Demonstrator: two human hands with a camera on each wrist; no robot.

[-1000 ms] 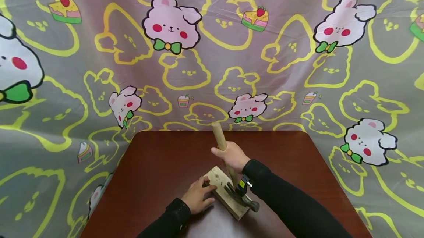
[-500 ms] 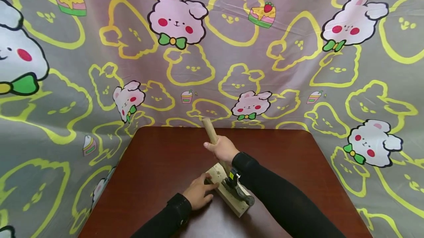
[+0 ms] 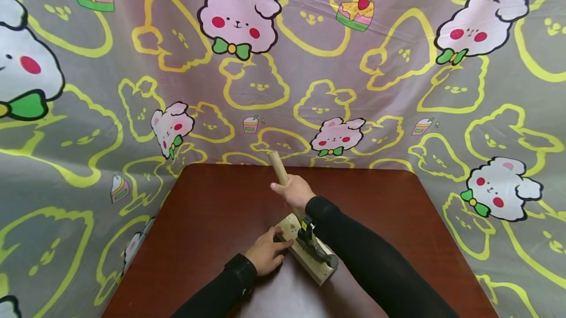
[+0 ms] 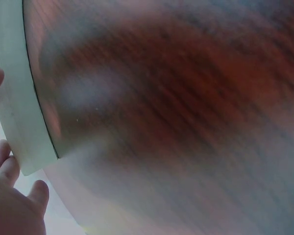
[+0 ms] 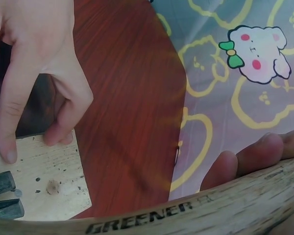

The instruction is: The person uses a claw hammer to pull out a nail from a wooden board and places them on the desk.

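Observation:
In the head view my right hand (image 3: 295, 191) grips the wooden handle of a claw hammer (image 3: 277, 166). Its head lies over a pale wooden block (image 3: 316, 270) set at a slant on the table. The right wrist view shows the claw's two prongs straddling a small nail head (image 5: 18, 194) at the block's face. My left hand (image 3: 264, 254) is spread at the block's left side. Its index finger rests nearly straight on the top face, and other fingertips touch the edge. The left wrist view catches the block's side (image 4: 27, 107) and part of this hand (image 4: 14, 205).
A reddish-brown table (image 3: 212, 210) with rounded far corners carries the block. Behind and beside it hangs a grey-pink cloth (image 3: 252, 87) printed with rabbits and yellow outlines. Dark knots and small holes mark the block's top.
The hammer handle has tilted to the left over the block, moving with my right hand. My left hand stays at the block's side. The head view has shifted slightly.

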